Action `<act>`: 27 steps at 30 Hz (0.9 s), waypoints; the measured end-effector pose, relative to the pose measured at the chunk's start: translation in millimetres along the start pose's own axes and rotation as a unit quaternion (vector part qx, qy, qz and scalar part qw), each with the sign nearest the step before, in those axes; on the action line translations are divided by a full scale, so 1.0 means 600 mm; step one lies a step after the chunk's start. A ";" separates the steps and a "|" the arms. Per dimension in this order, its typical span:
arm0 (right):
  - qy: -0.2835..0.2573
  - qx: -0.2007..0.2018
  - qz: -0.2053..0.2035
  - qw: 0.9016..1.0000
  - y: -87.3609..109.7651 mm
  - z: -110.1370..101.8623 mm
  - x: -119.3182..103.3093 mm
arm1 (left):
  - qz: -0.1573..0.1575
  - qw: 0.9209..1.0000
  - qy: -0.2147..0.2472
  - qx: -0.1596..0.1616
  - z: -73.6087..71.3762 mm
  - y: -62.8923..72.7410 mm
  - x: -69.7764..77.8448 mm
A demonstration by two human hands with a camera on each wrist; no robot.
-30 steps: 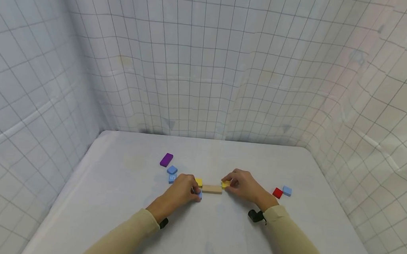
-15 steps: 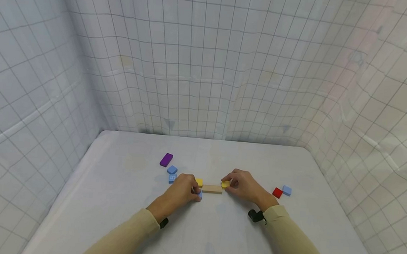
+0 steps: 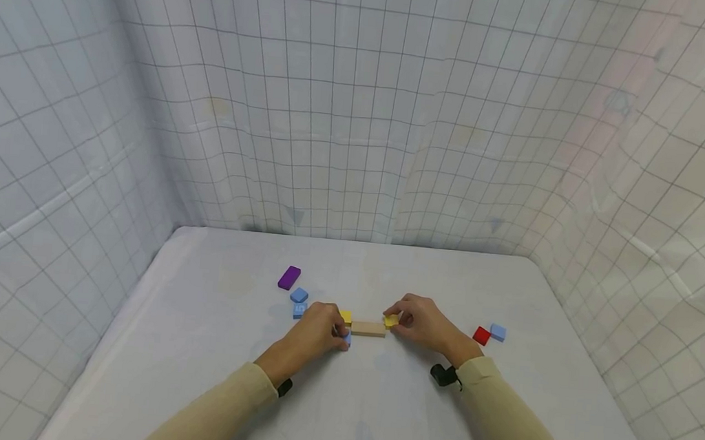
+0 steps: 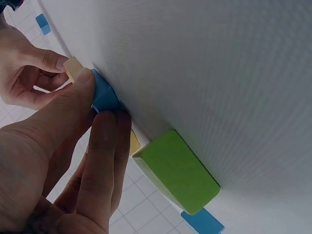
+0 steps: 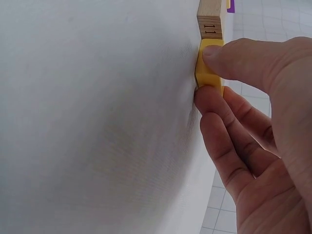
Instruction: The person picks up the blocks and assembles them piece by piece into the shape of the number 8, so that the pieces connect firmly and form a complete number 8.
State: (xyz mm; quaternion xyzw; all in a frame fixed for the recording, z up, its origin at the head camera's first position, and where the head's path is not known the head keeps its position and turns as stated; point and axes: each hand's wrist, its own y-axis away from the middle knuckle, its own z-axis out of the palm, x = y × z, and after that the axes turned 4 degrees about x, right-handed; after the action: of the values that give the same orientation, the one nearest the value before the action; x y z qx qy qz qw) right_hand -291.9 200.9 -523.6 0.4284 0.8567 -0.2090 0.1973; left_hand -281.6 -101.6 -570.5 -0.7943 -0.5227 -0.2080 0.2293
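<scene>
My left hand [image 3: 317, 331] pinches a blue block [image 4: 104, 91] between thumb and fingertips, low over the table. Opposite it, my right hand [image 3: 424, 320] grips a yellow block [image 5: 207, 68] by its sides. A plain wooden block [image 3: 369, 329] lies lengthwise between the two hands. In the right wrist view its end, marked 11, meets the yellow block. Just behind the left fingers sits another yellow block [image 3: 345, 316], partly covered by the hand. A green block [image 4: 178, 170] lies near the left hand in the left wrist view; the left hand or arm hides it in the head view.
Left of the hands lie a purple block [image 3: 289, 278] and two blue blocks, the upper one [image 3: 299, 295] tilted and the lower one [image 3: 300, 310] with a white mark. To the right, a red block [image 3: 481, 336] touches a blue block [image 3: 497, 332]. Gridded white curtains [image 3: 361, 110] surround the white table [image 3: 225, 258].
</scene>
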 end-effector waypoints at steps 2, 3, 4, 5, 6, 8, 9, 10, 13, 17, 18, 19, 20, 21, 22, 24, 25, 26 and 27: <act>0.002 0.000 -0.001 1.000 0.000 0.000 0.002 | 0.002 1.000 0.004 -0.002 -0.006 0.003 0.008; 0.002 0.000 -0.003 1.000 0.000 0.000 0.002 | 0.003 1.000 0.006 -0.002 -0.008 0.005 0.010; 0.003 0.001 -0.004 1.000 0.000 0.000 0.003 | 0.007 1.000 0.007 -0.002 -0.012 0.006 0.014; 0.003 0.002 -0.005 1.000 0.000 0.000 0.003 | 0.012 1.000 0.007 0.000 -0.012 0.008 0.014; 0.003 0.003 -0.007 1.000 0.000 0.001 0.004 | 0.013 1.000 0.007 0.000 -0.013 0.008 0.015; 0.004 0.005 -0.011 1.000 0.000 0.001 0.005 | 0.015 1.000 0.007 0.000 -0.012 0.007 0.014; 0.004 0.005 -0.013 1.000 0.001 0.000 0.005 | 0.012 1.000 0.007 0.000 -0.011 0.007 0.013; 0.005 0.005 -0.015 1.000 0.001 0.000 0.005 | 0.012 1.000 0.006 0.002 -0.007 0.006 0.010; 0.008 0.003 -0.016 1.000 0.002 -0.001 0.006 | 0.012 1.000 0.001 0.006 0.004 0.000 -0.002; 0.011 0.002 -0.009 1.000 0.004 -0.002 0.007 | 0.011 1.000 0.000 0.006 0.009 -0.002 -0.007; 0.011 0.001 -0.009 1.000 0.005 -0.003 0.006 | 0.011 1.000 0.001 0.005 0.008 -0.002 -0.006; 0.011 0.001 -0.009 1.000 0.006 -0.003 0.006 | 0.008 1.000 0.004 0.002 0.005 -0.001 -0.002; 0.012 0.002 -0.010 1.000 0.006 -0.004 0.006 | 0.005 1.000 0.006 0.000 0.002 0.000 0.000; 0.012 0.002 -0.010 1.000 0.006 -0.005 0.007 | 0.006 1.000 0.007 0.000 -0.002 0.001 0.004; 0.012 0.003 -0.011 1.000 0.007 -0.006 0.007 | 0.003 1.000 0.009 -0.003 -0.006 0.003 0.008; 0.015 0.005 -0.012 1.000 0.008 -0.007 0.008 | 0.004 1.000 0.009 -0.004 -0.009 0.004 0.011; 0.016 0.007 -0.012 1.000 0.009 -0.008 0.009 | 0.000 1.000 0.010 -0.004 -0.010 0.004 0.013; 0.019 0.009 -0.012 1.000 0.011 -0.009 0.010 | -0.002 1.000 0.009 -0.003 -0.008 0.003 0.010; 0.021 0.010 -0.010 1.000 0.012 -0.010 0.010 | 0.000 1.000 0.004 -0.002 -0.007 0.003 0.008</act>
State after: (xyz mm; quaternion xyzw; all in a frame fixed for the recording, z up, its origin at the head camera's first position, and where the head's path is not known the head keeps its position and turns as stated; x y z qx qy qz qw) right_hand -290.4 212.0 -523.3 0.4256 0.8629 -0.2107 0.1730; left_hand -278.4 -101.0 -564.5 -0.7938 -0.5215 -0.2124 0.2299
